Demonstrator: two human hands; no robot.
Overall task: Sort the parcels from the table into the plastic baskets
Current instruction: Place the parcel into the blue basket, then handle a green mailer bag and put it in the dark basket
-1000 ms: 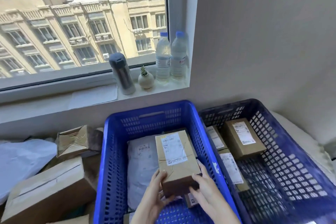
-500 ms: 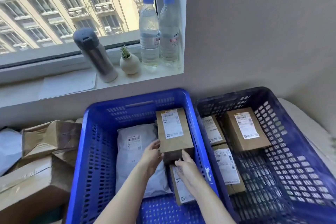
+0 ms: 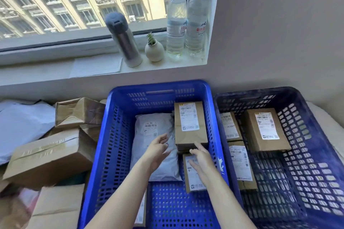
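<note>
A brown labelled parcel (image 3: 190, 122) lies at the back right of the bright blue basket (image 3: 111, 135), beside a white poly mailer (image 3: 152, 135). A second small brown parcel (image 3: 191, 176) lies in front of it. My left hand (image 3: 158, 147) hovers open over the mailer, just left of the brown parcel and apart from it. With straight fingers, my right hand (image 3: 201, 156) reaches to the parcel's near edge; whether it touches is unclear. The dark blue basket (image 3: 305, 117) on the right holds three brown parcels (image 3: 266, 128).
Cardboard boxes (image 3: 50, 158) and a white bag (image 3: 22, 126) are piled on the table to the left of the baskets. On the windowsill behind stand a flask (image 3: 124, 41), a small plant pot (image 3: 154, 50) and two water bottles (image 3: 186, 18).
Both hands carried the brown parcel forward, set it at the back right of the bright blue basket and let go. The left hand has drawn away from it.
</note>
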